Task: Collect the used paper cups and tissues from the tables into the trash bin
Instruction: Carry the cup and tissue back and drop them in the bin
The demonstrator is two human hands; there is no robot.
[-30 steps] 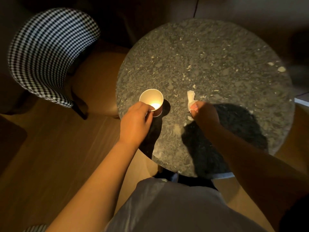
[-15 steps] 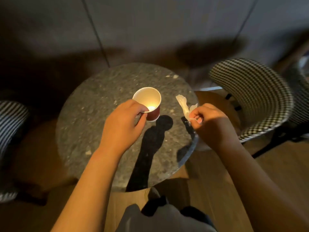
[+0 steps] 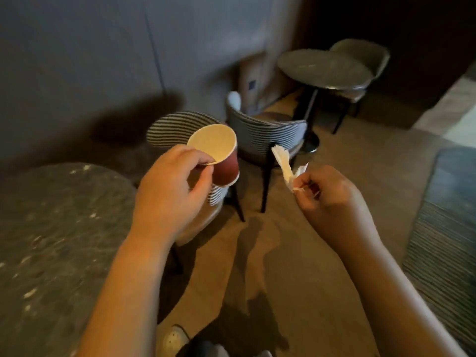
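Head view: the left hand (image 3: 168, 194) pinches the cup (image 3: 224, 161) by its rim, held tilted in the air just right of the table (image 3: 51, 228). The right hand (image 3: 332, 197) pinches the tissue (image 3: 283, 163) in curled fingertips above the floor. Both look collected, so the carry seems in hand; no bin shows, so the next move calls for finding one.

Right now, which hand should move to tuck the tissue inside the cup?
Probably the right hand: it pinches the light tissue just beside the cup, whose open mouth is uncovered while the left hand grips its rim.
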